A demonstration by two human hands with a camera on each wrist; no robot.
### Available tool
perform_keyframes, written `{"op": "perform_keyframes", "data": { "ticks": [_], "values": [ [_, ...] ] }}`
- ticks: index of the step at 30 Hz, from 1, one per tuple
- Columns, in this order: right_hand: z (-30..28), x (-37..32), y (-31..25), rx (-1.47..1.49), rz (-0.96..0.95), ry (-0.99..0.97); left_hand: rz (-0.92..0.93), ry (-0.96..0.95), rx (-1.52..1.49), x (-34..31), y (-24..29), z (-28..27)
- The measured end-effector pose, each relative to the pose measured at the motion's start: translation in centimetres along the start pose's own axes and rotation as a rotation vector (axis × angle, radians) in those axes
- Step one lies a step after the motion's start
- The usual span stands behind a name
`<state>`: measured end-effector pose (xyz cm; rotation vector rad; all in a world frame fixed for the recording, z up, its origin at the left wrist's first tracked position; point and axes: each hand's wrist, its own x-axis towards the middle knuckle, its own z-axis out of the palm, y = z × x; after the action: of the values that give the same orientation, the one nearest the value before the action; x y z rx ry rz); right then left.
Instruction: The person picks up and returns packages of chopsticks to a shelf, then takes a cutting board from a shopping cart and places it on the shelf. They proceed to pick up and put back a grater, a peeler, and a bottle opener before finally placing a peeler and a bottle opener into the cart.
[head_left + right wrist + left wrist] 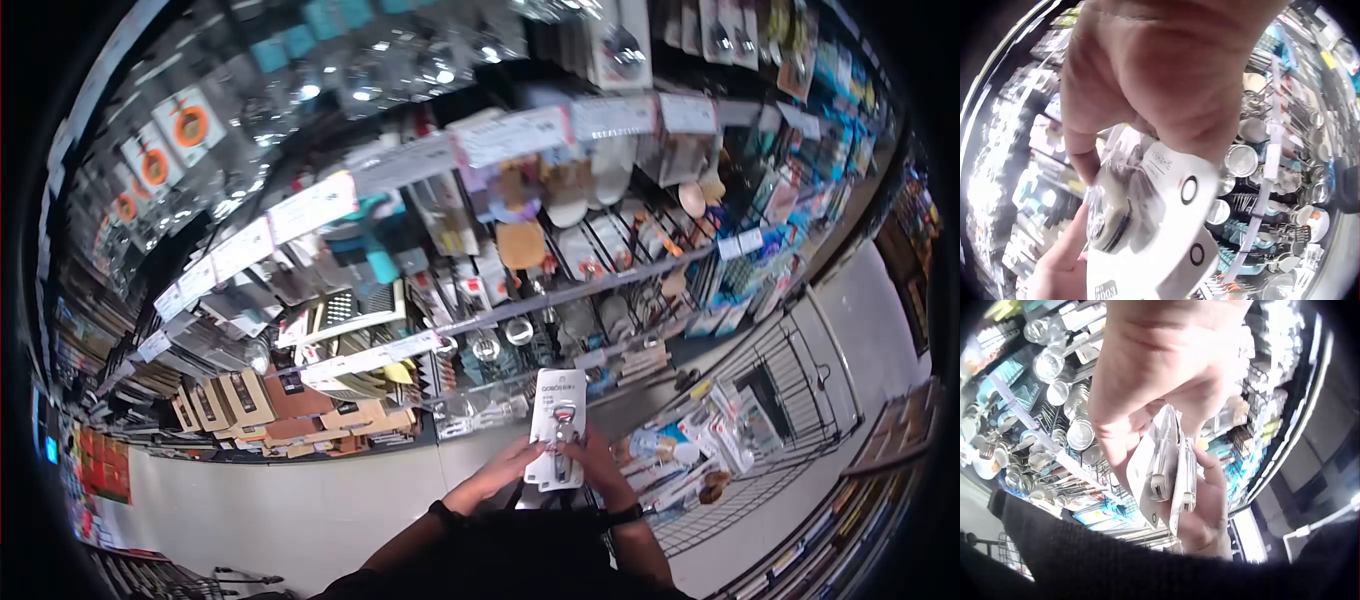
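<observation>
Two white carded blister packs (558,410) are held up in front of the body, one lying against the other. Each has a small handled kitchen tool under clear plastic; its exact kind does not show. My left hand (508,466) grips the packs by their left side, thumb on one face and fingers behind in the left wrist view. From the other side, my right hand (600,466) holds them near the lower end. In the right wrist view, the thumb and fingers of the right hand (1154,81) pinch the card beside the clear plastic bulge (1110,212).
Store shelves with hanging kitchen utensils (520,245) and price labels (510,137) curve across the front. A wire shopping cart (800,390) with several packaged goods stands close on the right. Cutting boards (245,400) fill the lower left shelf, above a pale floor (250,500).
</observation>
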<state>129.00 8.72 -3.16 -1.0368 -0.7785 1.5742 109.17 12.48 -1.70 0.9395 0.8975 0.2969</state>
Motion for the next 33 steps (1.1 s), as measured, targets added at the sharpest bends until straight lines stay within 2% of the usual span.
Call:
{"op": "perform_keyframes", "data": {
  "ticks": [1, 3, 4, 5, 7, 9, 12, 14, 16, 18, 20, 23, 26, 29, 30, 33],
  "values": [
    [1.9, 0.2, -0.5, -0.024, -0.019, -0.013, 0.077, -0.021, -0.040, -0.6, -0.3, -1.7],
    [5.0, 0.8, -1.0, -0.349, -0.016, 0.019, 0.294, 0.020, -0.002, -3.2, 0.6, -3.5],
    [5.6, 1.6, 0.7, -0.540, 0.053, 0.065, 0.309, 0.030, -0.041, -4.3, 0.7, -4.6],
    [7.3, 2.0, 0.5, -0.556, 0.049, 0.050, 0.321, 0.043, -0.082, -5.6, 0.8, -5.8],
    [11.3, 1.7, -0.9, -0.326, 0.081, -0.040, 0.333, 0.081, -0.084, -8.6, 1.3, -8.2],
    [14.9, 1.9, -1.9, -0.373, 0.112, -0.071, 0.353, 0.114, -0.087, -11.1, 1.2, -10.7],
    [18.6, 3.2, -0.5, -0.443, 0.034, -0.133, 0.511, 0.252, -0.217, -14.2, 0.5, -14.4],
    [21.0, 3.2, -0.8, -0.424, 0.111, -0.154, 0.546, 0.382, -0.240, -16.1, -0.3, -16.7],
    [23.3, 3.7, -0.7, -0.357, 0.049, -0.166, 0.603, 0.420, -0.248, -17.7, -0.7, -19.0],
    [25.2, 4.4, -0.8, -0.283, -0.050, -0.204, 0.770, 0.518, -0.369, -19.8, 0.5, -20.1],
    [27.1, 5.0, -1.6, -0.213, -0.159, -0.215, 0.808, 0.522, -0.333, -21.5, 0.9, -21.8],
    [30.1, 5.3, -3.3, -0.175, -0.192, -0.301, 0.842, 0.543, -0.281, -23.6, 2.4, -22.3],
    [32.2, 5.4, -2.7, -0.100, -0.183, -0.361, 0.879, 0.596, -0.216, -24.0, 2.1, -22.4],
    [34.2, 5.4, -2.1, -0.175, -0.246, -0.359, 0.823, 0.590, -0.108, -24.6, 1.9, -22.2],
    [35.0, 5.5, -2.3, -0.167, -0.282, -0.346, 0.748, 0.554, -0.192, -25.5, 2.1, -21.8],
    [36.1, 6.8, -3.4, -0.147, -0.286, -0.328, 0.776, 0.580, -0.212, -26.1, 1.2, -22.3]
  ]
}}
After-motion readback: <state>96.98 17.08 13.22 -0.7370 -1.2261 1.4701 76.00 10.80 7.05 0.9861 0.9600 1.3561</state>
